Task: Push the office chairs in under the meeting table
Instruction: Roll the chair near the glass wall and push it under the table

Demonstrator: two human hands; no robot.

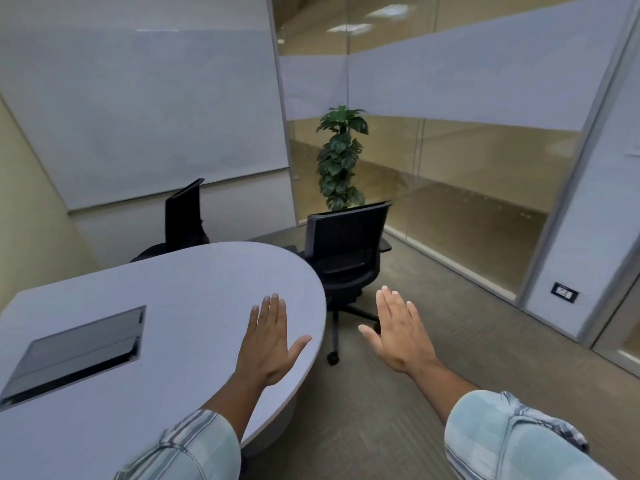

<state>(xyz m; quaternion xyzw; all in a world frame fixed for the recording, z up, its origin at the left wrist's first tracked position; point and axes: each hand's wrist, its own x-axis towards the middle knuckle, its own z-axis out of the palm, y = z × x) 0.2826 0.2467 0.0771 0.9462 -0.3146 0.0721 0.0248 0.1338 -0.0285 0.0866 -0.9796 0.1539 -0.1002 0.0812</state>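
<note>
A pale grey oval meeting table fills the left foreground. A black office chair on castors stands at the table's rounded far-right end, its seat partly tucked against the edge. A second black chair sits behind the table by the whiteboard, mostly hidden by the tabletop. My left hand hovers flat over the table's right edge, fingers spread, holding nothing. My right hand is held out flat over the carpet, just short of the nearer chair's base, touching nothing.
A dark cable hatch is set into the tabletop at left. A tall potted plant stands in the corner behind the nearer chair. Glass partition walls run along the right; a whiteboard covers the back wall. Carpet stretches to the right.
</note>
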